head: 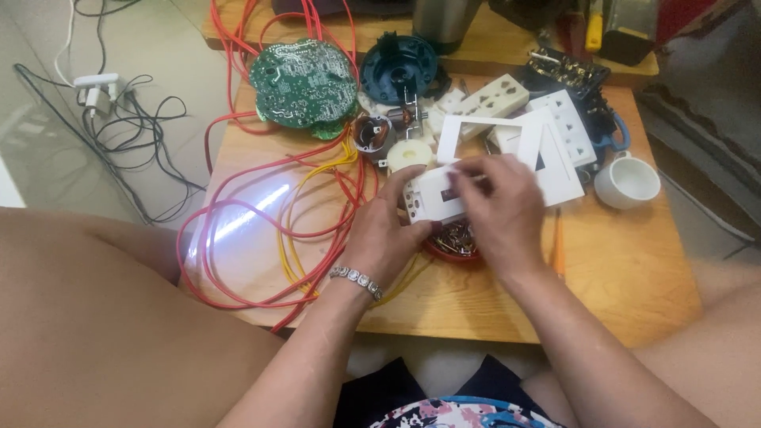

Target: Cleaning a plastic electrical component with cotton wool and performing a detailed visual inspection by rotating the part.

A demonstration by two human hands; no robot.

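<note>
Both hands pinch a white rectangular plastic switch plate (434,196) above the small red dish of screws (453,244): left hand (386,234) at eight o'clock, right hand (499,210) at three o'clock, fingers clamped on its edges.

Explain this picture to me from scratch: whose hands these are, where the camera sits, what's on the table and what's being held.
There is no machine here, only a person. The camera is worn on the head and looks down, so both arms reach in from below. The left hand and right hand together hold a white switch plate above a small red dish of metal bits. The wooden table also carries loose red wires and yellow wires, a round green circuit board, a dark blue round housing, a small motor, more white socket parts and a white cup.
</note>
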